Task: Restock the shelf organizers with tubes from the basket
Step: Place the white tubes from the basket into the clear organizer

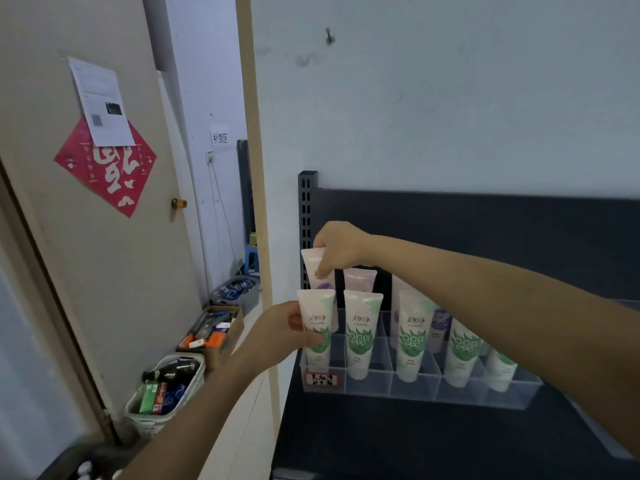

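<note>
left hand [280, 327] grips green tube [322, 306] mid-body, right hand [339, 244] pinches purple tube [310, 268] near top. Probably light, squishy, slick (hold flat crimped end, gently).

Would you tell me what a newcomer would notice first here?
Both hands work at the left end of the clear organizer: the left hand grips a green-leaf tube, the right hand pinches a purple tube behind it. A red diamond poster hangs on the door at left.
</note>
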Available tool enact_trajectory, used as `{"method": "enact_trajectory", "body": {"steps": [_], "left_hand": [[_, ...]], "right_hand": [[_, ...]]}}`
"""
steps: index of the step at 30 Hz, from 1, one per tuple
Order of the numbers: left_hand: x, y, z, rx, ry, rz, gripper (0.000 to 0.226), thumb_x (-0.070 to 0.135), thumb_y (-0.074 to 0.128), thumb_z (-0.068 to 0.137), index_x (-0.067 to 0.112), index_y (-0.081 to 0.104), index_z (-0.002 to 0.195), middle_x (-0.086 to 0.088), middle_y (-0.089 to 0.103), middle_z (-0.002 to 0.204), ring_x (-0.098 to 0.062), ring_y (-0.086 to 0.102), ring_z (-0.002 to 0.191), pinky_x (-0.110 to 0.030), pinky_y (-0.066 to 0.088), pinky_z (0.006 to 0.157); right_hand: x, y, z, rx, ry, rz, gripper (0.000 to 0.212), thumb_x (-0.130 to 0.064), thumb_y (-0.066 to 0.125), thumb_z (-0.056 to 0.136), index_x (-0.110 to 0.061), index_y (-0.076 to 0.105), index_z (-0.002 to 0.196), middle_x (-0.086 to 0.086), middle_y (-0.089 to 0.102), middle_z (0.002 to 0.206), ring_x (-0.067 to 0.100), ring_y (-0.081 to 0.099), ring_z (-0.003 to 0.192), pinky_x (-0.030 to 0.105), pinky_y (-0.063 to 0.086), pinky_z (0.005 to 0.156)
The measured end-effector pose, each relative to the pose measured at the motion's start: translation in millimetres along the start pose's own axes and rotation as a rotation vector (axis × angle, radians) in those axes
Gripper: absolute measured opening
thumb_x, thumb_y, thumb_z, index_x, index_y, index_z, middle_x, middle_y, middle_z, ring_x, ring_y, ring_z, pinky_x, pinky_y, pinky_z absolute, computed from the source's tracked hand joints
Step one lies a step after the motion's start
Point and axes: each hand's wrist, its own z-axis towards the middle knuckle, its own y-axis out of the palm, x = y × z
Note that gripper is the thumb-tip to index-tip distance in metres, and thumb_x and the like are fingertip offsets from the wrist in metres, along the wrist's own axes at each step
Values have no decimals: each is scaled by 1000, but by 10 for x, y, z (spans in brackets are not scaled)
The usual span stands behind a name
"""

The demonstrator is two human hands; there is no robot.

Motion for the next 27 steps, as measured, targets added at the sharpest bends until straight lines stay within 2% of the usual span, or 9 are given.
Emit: {"method": "enact_trajectory", "body": {"steps": [4,6,7,9,11,13,17,22,27], "left_hand": [[-9,-58,-46,26,-4,-28,47,19,83,67,24,62,108,7,72,99,-7,68,92,-39,56,88],[16,-86,-77,67,5,-8,50,25,85,64,27,60,108,10,71,100,-5,66,94,-39,55,89],[40,-99,-93,91,16,12,53,29,85,63,29,59,109,11,69,102,-4,65,96,-39,54,90],[111,-123,-127,146,47,60,60,36,86,61,31,55,113,15,65,108,-3,60,102,-36,50,94],[229,-135,-171,222,89,87,72,38,86,60,30,50,122,13,58,118,-5,53,109,-30,45,95],[399,-141,-224,305,139,86,77,37,85,62,28,46,128,12,54,125,-7,49,115,-30,42,96],[773,-70,-328,399,281,130,74,37,82,68,26,47,131,12,51,131,-7,46,121,-26,38,98],[1136,297,-401,371,452,335,58,37,76,75,25,52,126,10,52,128,-6,46,119,-20,34,95],[1524,931,-434,263,615,407,49,35,74,76,21,56,118,6,56,117,-12,51,109,-25,40,91]], "right_hand": [[24,79,-2,-32,6,-97,26,-17,71,76,8,66,81,10,53,71,24,49,66,25,36,50],[62,103,1,-22,-7,-129,27,-13,63,80,13,66,89,22,68,89,36,63,83,38,54,68],[78,105,-3,-10,-11,-120,29,-12,60,82,13,66,96,24,68,102,38,64,96,44,54,82],[91,63,-29,9,-13,-69,32,-14,61,83,12,65,100,26,65,110,38,61,104,47,51,91],[95,-36,-109,58,-21,-22,30,-20,63,84,7,70,96,21,69,106,32,65,97,37,53,82],[104,-165,-257,137,-35,57,24,-22,64,87,-3,73,98,5,70,105,16,62,91,25,47,77],[162,-395,-694,282,-20,203,19,-22,65,86,-11,72,100,-9,64,97,8,59,94,24,46,84],[465,-414,-1471,426,69,308,17,-20,68,83,-18,72,99,-11,67,94,6,62,92,20,45,82],[882,-312,-2332,556,215,152,19,-20,65,84,-18,71,102,-6,70,99,4,61,87,20,48,83]]}}
